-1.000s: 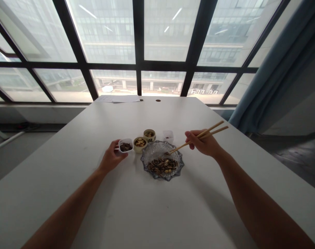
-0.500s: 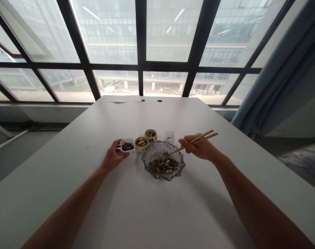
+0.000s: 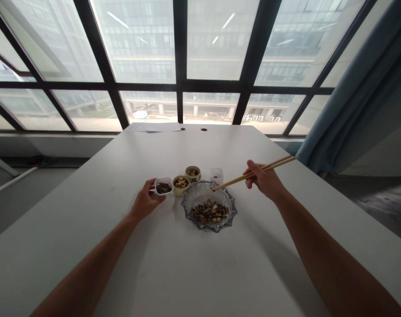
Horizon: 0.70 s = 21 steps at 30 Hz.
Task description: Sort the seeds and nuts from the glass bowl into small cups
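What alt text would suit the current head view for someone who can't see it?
The right hand holds chopsticks with tips at a glass bowl of striped seeds, while the left hand holds a plastic tub of dark pieces. Two cups and another tub stand nearby on a white table.

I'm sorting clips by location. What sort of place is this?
Probably an office or meeting room, though not certain: a wide white table with papers at its far edge, facing large black-framed windows that look out on another building.
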Available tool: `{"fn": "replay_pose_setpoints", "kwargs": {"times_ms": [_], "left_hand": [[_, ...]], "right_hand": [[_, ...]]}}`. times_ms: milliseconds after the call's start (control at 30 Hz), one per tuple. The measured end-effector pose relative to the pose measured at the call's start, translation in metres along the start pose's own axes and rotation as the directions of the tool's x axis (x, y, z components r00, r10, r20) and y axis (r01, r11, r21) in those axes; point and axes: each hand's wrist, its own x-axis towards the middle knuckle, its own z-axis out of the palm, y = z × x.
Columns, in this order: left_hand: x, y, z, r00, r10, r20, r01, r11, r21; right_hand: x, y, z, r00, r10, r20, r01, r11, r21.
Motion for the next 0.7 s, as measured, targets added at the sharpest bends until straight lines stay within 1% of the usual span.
{"fn": "replay_pose_setpoints", "kwargs": {"times_ms": [100, 200, 267, 333, 367, 500, 567, 600, 633, 700], "left_hand": [[0.0, -0.002, 0.0, 1.0, 0.008, 0.008, -0.008, 1.0, 0.001], [0.001, -0.005, 0.0, 1.0, 0.015, 0.013, -0.015, 1.0, -0.005], [0.001, -0.006, 0.001, 1.0, 0.014, 0.012, -0.014, 1.0, -0.008], [0.001, -0.006, 0.001, 1.0, 0.018, 0.009, -0.018, 1.0, -0.012], [0.001, -0.005, 0.001, 1.0, 0.022, 0.006, -0.022, 1.0, -0.012], [-0.001, -0.002, 0.001, 0.999, 0.042, 0.002, -0.042, 0.999, -0.003], [-0.002, -0.001, 0.0, 0.999, 0.052, 0.015, -0.052, 0.999, -0.001], [-0.002, -0.001, 0.0, 0.998, 0.056, 0.023, -0.056, 0.998, -0.004], [-0.002, -0.002, 0.0, 0.998, 0.059, 0.029, -0.059, 0.998, -0.008], [-0.003, -0.002, 0.0, 0.998, 0.06, 0.034, -0.06, 0.998, -0.009]], "right_hand": [[0.002, 0.002, -0.001, 1.0, 0.01, -0.008, -0.009, 0.999, 0.035], [-0.003, -0.001, 0.003, 0.998, -0.06, -0.027, 0.06, 0.998, -0.01], [-0.01, -0.006, 0.013, 0.987, -0.149, -0.067, 0.146, 0.988, -0.05], [-0.018, -0.013, 0.031, 0.965, -0.239, -0.104, 0.231, 0.969, -0.083], [-0.022, -0.017, 0.041, 0.957, -0.276, -0.095, 0.268, 0.959, -0.09], [-0.03, -0.029, 0.091, 0.937, -0.341, 0.078, 0.347, 0.936, -0.066], [-0.029, -0.032, 0.113, 0.928, -0.357, 0.103, 0.364, 0.93, -0.054], [-0.029, -0.032, 0.122, 0.926, -0.354, 0.127, 0.363, 0.93, -0.055], [-0.028, -0.031, 0.13, 0.923, -0.341, 0.177, 0.358, 0.931, -0.069], [-0.026, -0.029, 0.139, 0.913, -0.296, 0.281, 0.337, 0.935, -0.108]]}}
